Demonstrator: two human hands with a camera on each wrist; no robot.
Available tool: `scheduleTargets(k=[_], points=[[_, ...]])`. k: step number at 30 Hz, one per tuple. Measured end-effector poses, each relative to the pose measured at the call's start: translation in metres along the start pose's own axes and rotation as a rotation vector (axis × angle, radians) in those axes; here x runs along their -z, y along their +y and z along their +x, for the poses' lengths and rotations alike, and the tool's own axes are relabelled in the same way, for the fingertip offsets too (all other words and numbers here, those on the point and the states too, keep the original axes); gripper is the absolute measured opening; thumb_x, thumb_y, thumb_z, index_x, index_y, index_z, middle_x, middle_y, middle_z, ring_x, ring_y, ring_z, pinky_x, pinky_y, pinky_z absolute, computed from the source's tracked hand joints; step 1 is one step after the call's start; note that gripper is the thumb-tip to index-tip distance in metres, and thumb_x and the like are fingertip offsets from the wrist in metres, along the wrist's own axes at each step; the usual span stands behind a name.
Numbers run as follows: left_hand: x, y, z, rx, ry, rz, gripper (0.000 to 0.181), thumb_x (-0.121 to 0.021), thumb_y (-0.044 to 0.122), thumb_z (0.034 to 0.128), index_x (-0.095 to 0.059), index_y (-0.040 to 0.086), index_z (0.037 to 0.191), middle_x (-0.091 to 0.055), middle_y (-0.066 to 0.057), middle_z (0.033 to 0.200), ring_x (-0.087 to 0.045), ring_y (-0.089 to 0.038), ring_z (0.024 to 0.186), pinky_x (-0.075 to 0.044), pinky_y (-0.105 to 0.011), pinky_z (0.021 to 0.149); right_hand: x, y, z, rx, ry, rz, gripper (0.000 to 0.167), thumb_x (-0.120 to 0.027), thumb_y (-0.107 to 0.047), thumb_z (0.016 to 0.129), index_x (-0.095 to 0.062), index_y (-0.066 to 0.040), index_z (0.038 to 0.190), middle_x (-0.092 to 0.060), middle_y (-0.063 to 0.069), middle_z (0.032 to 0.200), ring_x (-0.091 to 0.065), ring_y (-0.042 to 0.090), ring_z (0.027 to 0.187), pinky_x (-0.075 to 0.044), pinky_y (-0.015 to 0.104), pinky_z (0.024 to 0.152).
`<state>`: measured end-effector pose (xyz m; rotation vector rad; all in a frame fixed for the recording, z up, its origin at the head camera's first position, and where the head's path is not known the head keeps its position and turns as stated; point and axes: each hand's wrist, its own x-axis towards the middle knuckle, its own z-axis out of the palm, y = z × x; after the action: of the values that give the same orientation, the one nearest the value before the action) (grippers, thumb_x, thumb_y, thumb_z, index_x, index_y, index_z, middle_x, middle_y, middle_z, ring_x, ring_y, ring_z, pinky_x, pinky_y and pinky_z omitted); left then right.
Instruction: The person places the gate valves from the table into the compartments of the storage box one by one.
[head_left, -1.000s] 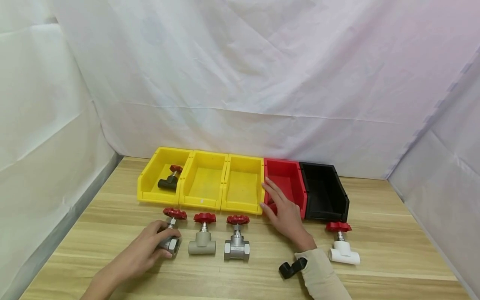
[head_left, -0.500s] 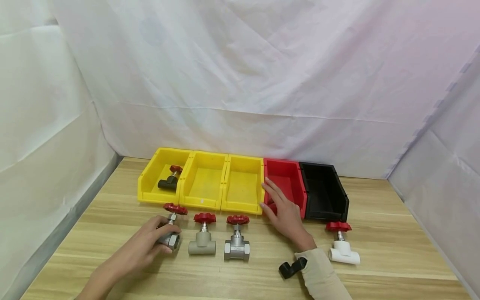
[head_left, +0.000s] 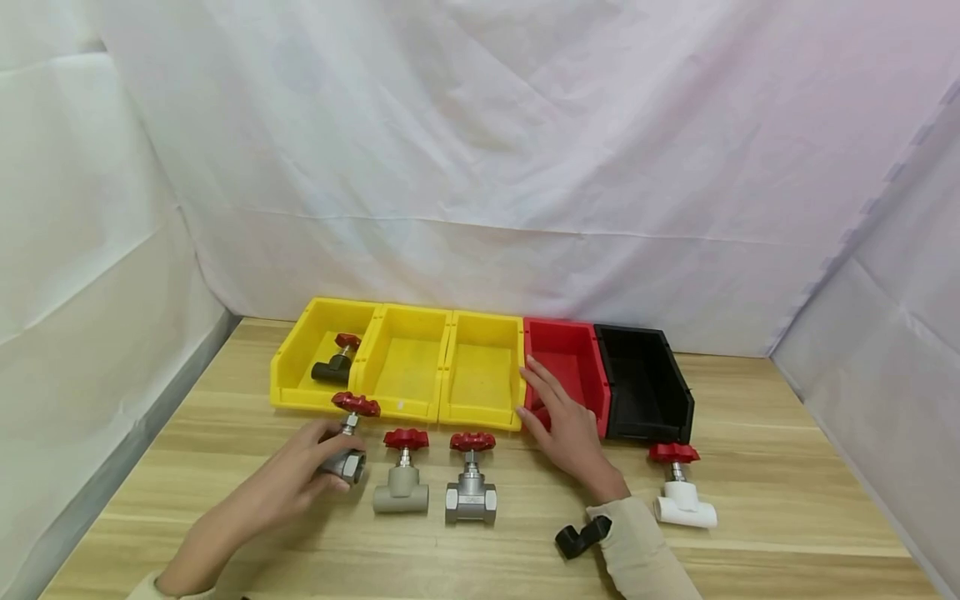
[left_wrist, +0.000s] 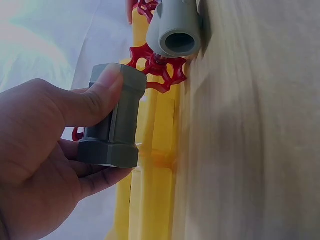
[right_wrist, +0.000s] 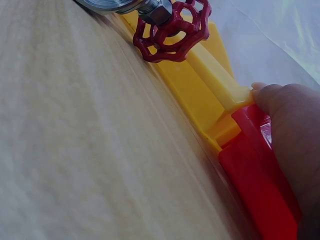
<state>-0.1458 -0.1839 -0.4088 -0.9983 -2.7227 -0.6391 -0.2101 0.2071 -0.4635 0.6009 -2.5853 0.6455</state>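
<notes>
My left hand (head_left: 281, 479) grips the body of a metal valve (head_left: 351, 465) with a red handwheel, in front of the leftmost yellow bin. In the left wrist view, the thumb of my left hand (left_wrist: 45, 135) presses the hexagonal end of the valve body (left_wrist: 117, 120). With fingers spread, my right hand (head_left: 572, 429) rests at the front of the red bin (head_left: 604, 383), fingertips touching the edge beside the right yellow bin (head_left: 480, 415). The right wrist view shows my right hand (right_wrist: 297, 130) over this joint.
A black valve (head_left: 333, 368) lies in the leftmost yellow bin (head_left: 300, 397). On the table stand a grey valve (head_left: 402, 492), another metal valve (head_left: 471, 498) and a white valve (head_left: 684, 507). A black elbow fitting (head_left: 576, 542) lies by my right sleeve; a black bin (head_left: 651, 432) adjoins the red one.
My left hand has moved the metal valve up and slightly forward, nearer the yellow bins. The right hand keeps its place on the bins. The head view has shifted slightly.
</notes>
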Motion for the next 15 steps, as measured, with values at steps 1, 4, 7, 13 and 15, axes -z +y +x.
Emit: scheduleTargets(k=[1, 4, 7, 13, 15], points=[[0.000, 0.000, 0.002, 0.001, -0.006, -0.003, 0.043, -0.080, 0.015, 0.0731, -0.065, 0.016, 0.113, -0.053, -0.008, 0.111, -0.051, -0.020, 0.097, -0.051, -0.044, 0.081, 0.000, 0.000, 0.000, 0.000, 0.001, -0.001, 0.070, -0.069, -0.037, 0.087, -0.037, -0.027, 0.148, -0.023, -0.015, 0.155, -0.035, 0.004, 0.050, -0.034, 0.021, 0.040], [0.001, 0.001, 0.008, 0.000, -0.014, -0.012, 0.042, -0.079, 0.015, 0.0746, -0.065, 0.017, 0.114, -0.053, -0.008, 0.111, -0.051, -0.021, 0.096, -0.050, -0.045, 0.082, 0.000, 0.000, 0.000, 0.000, 0.003, -0.001, 0.070, -0.070, -0.036, 0.086, -0.038, -0.026, 0.148, -0.023, -0.015, 0.155, -0.035, 0.004, 0.050, -0.034, 0.021, 0.040], [0.002, 0.000, 0.013, 0.002, -0.012, -0.020, 0.042, -0.078, 0.014, 0.0762, -0.064, 0.018, 0.115, -0.052, -0.008, 0.111, -0.051, -0.019, 0.095, -0.051, -0.043, 0.082, 0.000, 0.000, 0.000, -0.004, 0.001, -0.002, 0.070, -0.070, -0.036, 0.086, -0.038, -0.026, 0.148, -0.023, -0.015, 0.155, -0.035, 0.004, 0.050, -0.035, 0.020, 0.041], [0.001, -0.001, 0.024, -0.012, 0.007, -0.033, 0.039, -0.077, 0.012, 0.0786, -0.065, 0.017, 0.116, -0.053, -0.010, 0.111, -0.052, -0.020, 0.095, -0.051, -0.042, 0.080, 0.001, -0.001, 0.000, -0.005, 0.001, 0.002, 0.072, -0.071, -0.035, 0.086, -0.037, -0.027, 0.148, -0.024, -0.015, 0.155, -0.036, 0.004, 0.051, -0.036, 0.020, 0.042], [0.001, -0.001, 0.028, -0.025, 0.010, -0.029, 0.039, -0.077, 0.012, 0.0784, -0.065, 0.016, 0.115, -0.053, -0.011, 0.111, -0.052, -0.021, 0.094, -0.050, -0.042, 0.079, 0.001, -0.001, 0.000, -0.002, 0.003, 0.001, 0.071, -0.071, -0.035, 0.086, -0.037, -0.027, 0.148, -0.024, -0.014, 0.154, -0.035, 0.004, 0.051, -0.036, 0.020, 0.042]])
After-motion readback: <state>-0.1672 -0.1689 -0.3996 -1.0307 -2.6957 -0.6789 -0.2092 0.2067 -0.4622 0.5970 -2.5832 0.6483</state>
